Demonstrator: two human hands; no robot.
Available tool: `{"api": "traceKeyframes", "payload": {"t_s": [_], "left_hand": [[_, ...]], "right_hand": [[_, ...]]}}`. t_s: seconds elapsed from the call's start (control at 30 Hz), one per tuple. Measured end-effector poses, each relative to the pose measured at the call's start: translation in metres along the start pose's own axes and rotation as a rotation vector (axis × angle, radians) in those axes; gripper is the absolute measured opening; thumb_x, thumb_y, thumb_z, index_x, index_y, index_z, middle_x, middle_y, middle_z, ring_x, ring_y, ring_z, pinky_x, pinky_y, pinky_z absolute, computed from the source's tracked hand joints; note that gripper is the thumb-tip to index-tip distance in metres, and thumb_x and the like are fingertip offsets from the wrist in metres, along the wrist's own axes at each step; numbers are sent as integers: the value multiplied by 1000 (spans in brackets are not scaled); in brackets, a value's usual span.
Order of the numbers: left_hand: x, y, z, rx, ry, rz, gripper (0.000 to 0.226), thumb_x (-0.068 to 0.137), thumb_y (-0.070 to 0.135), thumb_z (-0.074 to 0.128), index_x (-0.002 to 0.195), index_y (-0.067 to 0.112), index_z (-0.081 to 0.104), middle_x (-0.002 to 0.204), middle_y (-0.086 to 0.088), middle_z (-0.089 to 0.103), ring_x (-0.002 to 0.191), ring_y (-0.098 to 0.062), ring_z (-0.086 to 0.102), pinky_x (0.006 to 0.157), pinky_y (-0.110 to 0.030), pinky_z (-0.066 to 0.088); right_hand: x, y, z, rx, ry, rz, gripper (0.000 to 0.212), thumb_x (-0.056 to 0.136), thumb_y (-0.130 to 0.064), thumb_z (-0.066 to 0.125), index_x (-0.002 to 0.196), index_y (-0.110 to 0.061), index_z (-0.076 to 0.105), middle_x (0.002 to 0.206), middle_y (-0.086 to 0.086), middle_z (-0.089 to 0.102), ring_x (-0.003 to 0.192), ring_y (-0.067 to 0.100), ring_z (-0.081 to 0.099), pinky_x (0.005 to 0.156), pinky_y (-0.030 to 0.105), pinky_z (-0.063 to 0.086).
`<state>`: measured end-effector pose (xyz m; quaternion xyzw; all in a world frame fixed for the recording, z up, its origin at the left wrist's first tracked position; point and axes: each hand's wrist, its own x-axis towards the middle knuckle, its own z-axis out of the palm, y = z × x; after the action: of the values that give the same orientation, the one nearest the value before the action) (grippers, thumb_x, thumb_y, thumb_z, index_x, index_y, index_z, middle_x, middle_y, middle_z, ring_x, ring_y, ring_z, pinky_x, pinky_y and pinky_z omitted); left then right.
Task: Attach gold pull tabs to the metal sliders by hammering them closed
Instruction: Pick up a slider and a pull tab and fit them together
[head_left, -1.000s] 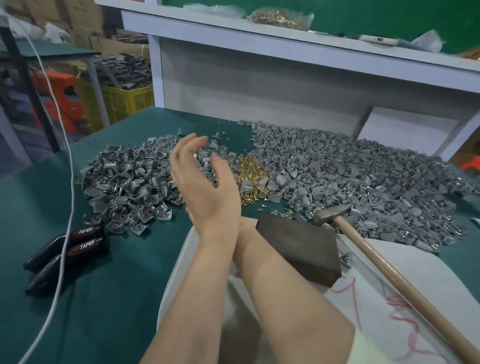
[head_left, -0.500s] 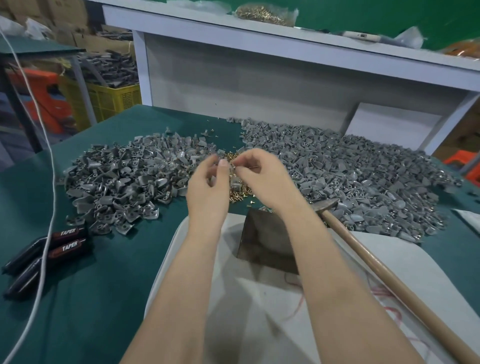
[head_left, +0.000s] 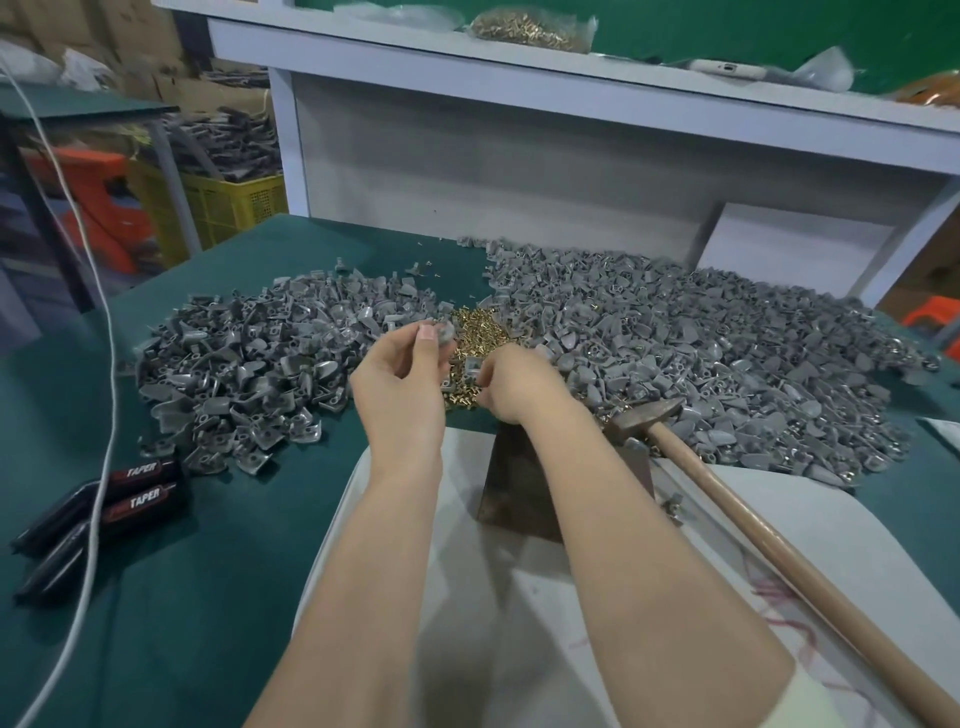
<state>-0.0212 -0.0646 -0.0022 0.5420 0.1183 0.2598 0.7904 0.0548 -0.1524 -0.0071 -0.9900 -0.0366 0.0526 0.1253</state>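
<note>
Bright, even indoor light from overhead. Only soft diffuse shadows on the white paper sheet (head_left: 857, 530) and dark green felt counter (head_left: 208, 597), faint sheen on the heap of grey metal sliders (head_left: 701, 353), no hard glare. Wide-angle lens bows the long white shelf (head_left: 571, 93) and frame edges; foreground mostly sharp, mid-frame slightly smeared, left background clutter softer and dimmer.

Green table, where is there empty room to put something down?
Biggest bare patch: the green table cover front-left, between the left slider pile, the black TAPER packs and the white sheet. A smaller strip lies at the back, between that pile and the white back panel. Crowded: the middle and right, under the right slider pile, gold pull tabs and hammer.
</note>
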Motion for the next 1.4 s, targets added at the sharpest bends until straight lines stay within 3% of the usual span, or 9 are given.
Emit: {"api": "traceKeyframes", "payload": {"t_s": [0.13, 0.27, 0.4, 0.67, 0.83, 1.07, 1.17, 1.27, 1.4], "left_hand": [[1, -3, 0, 100, -5, 20, 18, 93, 21, 58, 82, 33, 63, 85, 9, 66, 88, -13, 61, 90, -37, 52], [0, -2, 1, 112, 8, 20, 17, 93, 23, 58, 81, 33, 63, 86, 6, 66, 87, -14, 58, 92, -43, 50], [1, -3, 1, 90, 36, 26, 16, 93, 23, 58, 81, 32, 62, 84, 6, 65, 84, -13, 57, 89, -42, 49], [2, -3, 0, 44, 115, 27, 16, 94, 23, 56, 80, 30, 60, 85, 6, 62, 87, -14, 59, 90, -39, 50], [6, -3, -3, -64, 221, -19, 14, 95, 24, 54, 82, 28, 58, 90, 4, 61, 83, -11, 56, 83, -32, 50], [8, -4, -3, -117, 267, -42, 14, 97, 23, 51, 85, 27, 55, 91, 5, 60, 74, -7, 55, 73, -24, 46], [7, -4, -3, -105, 262, -46, 13, 97, 24, 51, 85, 28, 55, 92, 5, 61, 74, -5, 55, 72, -23, 46], [7, -4, -4, -103, 263, -47, 13, 97, 24, 51, 85, 27, 55, 93, 4, 61, 73, -5, 55, 74, -24, 46], [6, -3, -3, -96, 268, -45, 13, 97, 24, 51, 84, 27, 55, 90, 5, 60, 76, -6, 55, 76, -24, 47]], "right_hand": [[13, -5, 6, -77, -71, 19, 30, 87, -10, 57, 116, -10, 62, 121, 12, 59, 108, 31, 58, 88, 35, 48], [15, -11, 3, -190, -158, 18, 29, 87, -6, 53, 115, -1, 57, 114, 16, 59, 89, 29, 54, 73, 32, 43], [14, -12, 1, -201, -146, 19, 31, 85, -3, 54, 115, 3, 55, 89, 12, 48, 82, 27, 49, 70, 31, 41], [10, -12, 0, -228, -125, 28, 10, 85, -9, 56, 81, -8, 47, 69, 8, 42, 71, 26, 47, 66, 29, 43], [8, -11, -2, -196, -133, 1, 19, 86, -4, 52, 104, 1, 56, 87, 11, 47, 81, 27, 49, 70, 32, 43], [-10, -22, -8, 62, -50, -230, 14, 87, -15, 62, 100, -15, 66, 103, 2, 62, 94, 21, 57, 77, 28, 46], [-14, -37, 2, -129, -213, -276, 21, 85, -9, 60, 105, -7, 64, 96, 5, 63, 84, 23, 59, 74, 30, 52], [-12, -42, 11, -168, -238, -237, 7, 86, -2, 54, 93, -4, 52, 70, 8, 47, 60, 22, 47, 50, 29, 40], [-9, -43, 12, -181, -218, -208, 14, 87, -1, 53, 78, -9, 44, 66, 6, 42, 55, 17, 42, 57, 30, 40]]}}
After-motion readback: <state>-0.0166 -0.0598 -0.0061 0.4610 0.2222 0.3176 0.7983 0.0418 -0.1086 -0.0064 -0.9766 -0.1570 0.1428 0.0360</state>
